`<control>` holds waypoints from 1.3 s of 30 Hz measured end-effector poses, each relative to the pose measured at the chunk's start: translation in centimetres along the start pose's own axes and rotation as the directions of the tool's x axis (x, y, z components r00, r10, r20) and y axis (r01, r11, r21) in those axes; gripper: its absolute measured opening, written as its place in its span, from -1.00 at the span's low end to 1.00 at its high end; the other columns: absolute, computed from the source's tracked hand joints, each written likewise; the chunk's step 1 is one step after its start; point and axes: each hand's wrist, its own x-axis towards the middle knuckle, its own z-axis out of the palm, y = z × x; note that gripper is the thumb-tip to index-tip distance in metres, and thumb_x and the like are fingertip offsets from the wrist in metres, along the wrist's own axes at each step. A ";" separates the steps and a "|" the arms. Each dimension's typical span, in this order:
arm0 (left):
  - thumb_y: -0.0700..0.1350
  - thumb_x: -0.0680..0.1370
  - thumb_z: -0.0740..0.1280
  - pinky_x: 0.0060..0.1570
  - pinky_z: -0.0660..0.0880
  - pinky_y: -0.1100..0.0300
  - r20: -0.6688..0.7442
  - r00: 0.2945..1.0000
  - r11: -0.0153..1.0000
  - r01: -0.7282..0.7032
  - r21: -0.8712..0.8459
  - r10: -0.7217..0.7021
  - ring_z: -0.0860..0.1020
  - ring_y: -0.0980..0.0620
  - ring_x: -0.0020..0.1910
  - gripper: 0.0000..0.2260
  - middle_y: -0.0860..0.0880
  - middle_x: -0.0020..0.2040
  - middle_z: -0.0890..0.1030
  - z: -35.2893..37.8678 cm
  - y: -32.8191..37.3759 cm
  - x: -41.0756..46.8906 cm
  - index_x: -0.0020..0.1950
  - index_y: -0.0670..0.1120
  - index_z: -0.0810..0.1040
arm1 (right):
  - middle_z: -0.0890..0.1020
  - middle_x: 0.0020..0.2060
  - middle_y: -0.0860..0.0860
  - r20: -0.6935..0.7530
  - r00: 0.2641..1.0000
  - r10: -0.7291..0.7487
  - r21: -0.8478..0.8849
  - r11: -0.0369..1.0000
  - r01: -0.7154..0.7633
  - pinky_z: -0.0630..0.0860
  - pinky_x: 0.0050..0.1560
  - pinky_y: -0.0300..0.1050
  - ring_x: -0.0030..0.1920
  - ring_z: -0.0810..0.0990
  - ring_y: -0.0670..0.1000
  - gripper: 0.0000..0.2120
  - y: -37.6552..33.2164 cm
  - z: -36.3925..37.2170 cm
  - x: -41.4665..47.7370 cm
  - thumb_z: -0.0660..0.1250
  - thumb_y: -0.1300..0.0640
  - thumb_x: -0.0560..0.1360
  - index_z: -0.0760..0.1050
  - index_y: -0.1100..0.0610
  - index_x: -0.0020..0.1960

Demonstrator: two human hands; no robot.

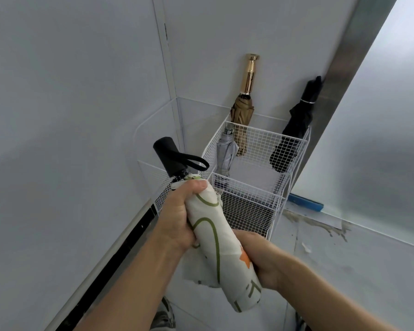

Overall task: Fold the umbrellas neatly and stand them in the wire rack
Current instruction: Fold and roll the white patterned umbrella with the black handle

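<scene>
I hold a folded white umbrella (221,249) with green lines and an orange patch, its black handle and strap pointing up and left. My left hand (179,216) grips its upper part just under the handle. My right hand (261,256) grips the lower part from the right. The white wire rack (256,185) stands in the corner just beyond. In it stand a tan umbrella with a gold handle (244,106), a grey umbrella (226,151) and a black umbrella (294,130).
White walls meet in the corner behind the rack. A metal strip (354,44) runs up the right wall. A blue object (305,203) lies on the stained floor at the wall's foot. My shoe (163,316) shows below my arms.
</scene>
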 end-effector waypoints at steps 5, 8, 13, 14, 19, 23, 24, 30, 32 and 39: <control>-0.13 0.18 0.44 -0.11 0.56 -0.10 0.147 0.989 1.000 -0.017 0.007 0.016 0.59 -0.18 -0.28 -0.77 -0.22 -0.23 0.60 -1.0 1.0 0.1 -0.20 -0.17 0.64 | 0.71 -0.15 0.22 0.001 0.999 -0.035 0.012 0.999 0.035 0.63 -0.34 -0.04 -0.29 0.70 0.13 -0.74 -0.6 0.1 -0.4 0.31 0.03 0.56 0.65 0.19 0.04; -0.17 0.20 0.47 0.05 0.55 -0.19 0.157 0.988 0.999 -0.011 0.031 0.006 0.62 -0.24 -0.18 -0.72 -0.27 -0.14 0.63 -1.2 1.2 0.4 -0.11 -0.20 0.68 | 0.72 -0.34 0.08 -0.123 0.983 -0.140 -0.033 0.990 0.137 0.60 -0.42 -0.15 -0.39 0.69 0.02 -0.80 -1.4 -0.4 0.0 0.27 0.13 0.60 0.56 0.19 0.15; -0.24 0.25 0.50 -0.04 0.59 -0.03 -0.111 0.994 0.991 0.032 0.128 -0.018 0.64 -0.16 -0.08 -0.53 -0.27 0.04 0.66 -1.2 0.0 1.4 0.16 -0.23 0.60 | 0.63 -0.30 0.03 -0.242 0.849 -0.469 -0.441 0.833 0.334 0.59 -0.16 -0.03 -0.31 0.61 -0.05 -0.72 -0.9 -1.5 0.7 0.24 -0.05 0.62 0.52 0.16 -0.06; -0.29 0.22 0.52 -0.05 0.58 -0.03 -0.170 0.985 0.992 0.044 0.121 -0.023 0.64 -0.17 -0.09 -0.54 -0.26 0.03 0.66 -1.2 -0.5 1.7 0.12 -0.19 0.61 | 0.58 -0.31 0.00 -0.255 0.765 -0.591 -0.600 0.717 0.354 0.55 -0.18 -0.02 -0.32 0.55 -0.06 -0.70 -0.4 -1.5 0.9 0.24 -0.09 0.61 0.46 0.13 -0.12; -0.44 0.29 0.47 -0.15 0.64 -0.04 -0.443 0.896 0.994 0.019 0.105 0.030 0.67 -0.22 -0.14 -0.62 -0.28 -0.03 0.67 -1.7 -1.4 2.8 0.09 -0.28 0.59 | 0.66 -0.20 -0.01 -0.224 0.713 -0.665 -0.585 0.677 0.448 0.59 -0.16 -0.06 -0.17 0.65 0.06 -0.77 0.6 -0.2 1.0 0.38 -0.08 0.54 0.51 0.09 -0.06; -0.45 0.35 0.43 -0.21 0.63 0.02 -0.448 0.882 0.982 -0.073 0.177 0.146 0.63 -0.14 -0.26 -0.78 -0.26 -0.13 0.64 -1.6 -0.5 2.6 -0.07 -0.24 0.59 | 0.71 -0.03 0.22 -0.074 0.930 -0.361 0.007 0.932 0.362 0.61 0.11 0.14 -0.01 0.70 0.23 -0.69 -1.7 -1.9 -0.2 0.49 0.12 0.39 0.59 0.28 0.04; -0.45 0.36 0.42 -0.23 0.64 0.03 -0.444 0.884 0.980 -0.075 0.181 0.150 0.63 -0.14 -0.26 -0.77 -0.26 -0.13 0.65 -1.5 -0.3 2.6 -0.04 -0.26 0.59 | 0.70 -0.05 0.22 -0.046 0.929 -0.368 0.033 0.928 0.370 0.62 0.09 0.12 -0.04 0.68 0.22 -0.73 -2.1 -2.2 -0.5 0.49 0.12 0.36 0.60 0.26 -0.02; -0.46 0.36 0.40 -0.25 0.64 0.02 -0.399 0.906 0.975 -0.053 0.218 0.138 0.62 -0.18 -0.25 -0.81 -0.26 -0.17 0.63 -1.2 -0.3 2.3 -0.13 -0.23 0.56 | 0.70 -0.14 0.11 -0.069 0.852 -0.519 0.045 0.851 0.522 0.62 -0.21 -0.10 -0.21 0.68 0.06 -0.78 -2.4 -2.5 -0.4 0.47 0.26 0.35 0.59 0.19 -0.01; -0.48 0.35 0.39 -0.38 0.61 0.11 -0.406 0.901 0.968 -0.050 0.246 0.150 0.61 -0.11 -0.34 -0.80 -0.20 -0.27 0.62 -1.0 -0.6 2.1 -0.21 -0.20 0.54 | 0.70 -0.21 0.07 -0.168 0.775 -0.609 -0.108 0.793 0.600 0.61 -0.22 -0.18 -0.23 0.68 0.02 -0.88 -2.3 -2.6 -0.3 0.47 0.30 0.40 0.61 0.17 -0.09; -0.47 0.37 0.41 -0.43 0.58 0.17 -0.387 0.910 0.968 -0.051 0.247 0.147 0.61 -0.06 -0.37 -0.80 -0.17 -0.26 0.63 -1.0 -0.1 1.9 -0.20 -0.18 0.55 | 0.69 -0.22 -0.19 -0.096 0.322 -0.942 -0.841 0.250 0.479 0.61 -0.21 -0.31 -0.24 0.66 -0.21 -0.83 -2.4 -4.3 0.4 0.47 0.15 0.47 0.69 0.04 0.06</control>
